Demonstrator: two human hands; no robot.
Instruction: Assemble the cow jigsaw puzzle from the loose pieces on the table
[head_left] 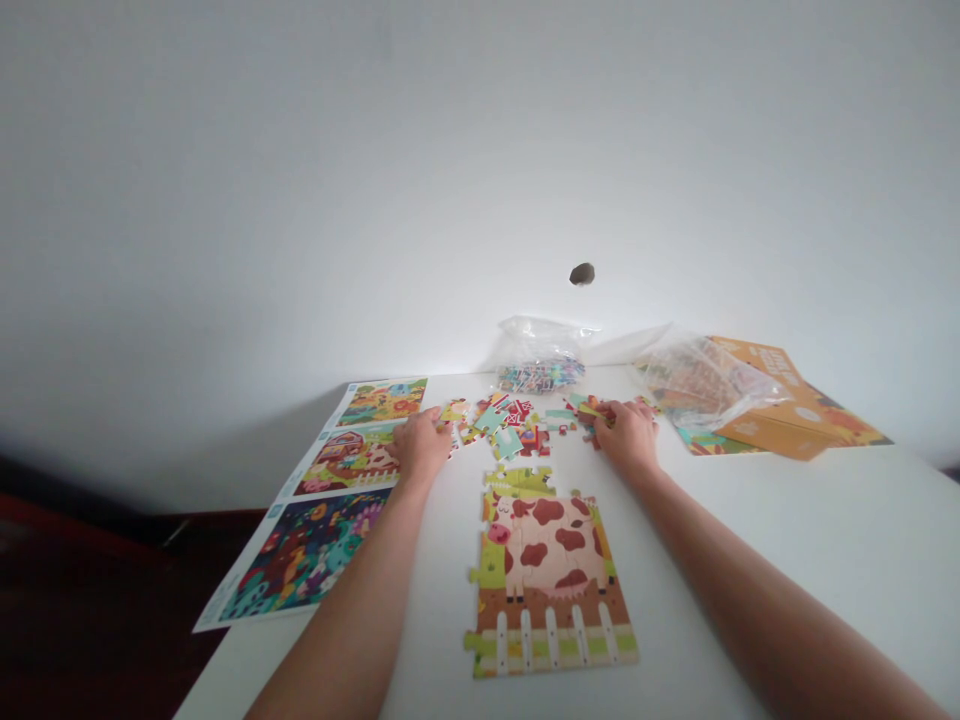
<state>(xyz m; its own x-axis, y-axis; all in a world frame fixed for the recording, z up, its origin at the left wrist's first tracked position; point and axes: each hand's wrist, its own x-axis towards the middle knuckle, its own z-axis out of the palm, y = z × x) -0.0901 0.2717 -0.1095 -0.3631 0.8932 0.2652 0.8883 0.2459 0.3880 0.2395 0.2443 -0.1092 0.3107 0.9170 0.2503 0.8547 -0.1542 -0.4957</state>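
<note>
Multicoloured cardboard puzzle pieces are touched by the right hand; whether its or the left hand's fingers grasp cannot be told.

We reach forward bare-armed, our left forearm and right forearm slanting inward from below; our left hand and right hand sit well apart, backs upward, both bent at the fingers
</note>
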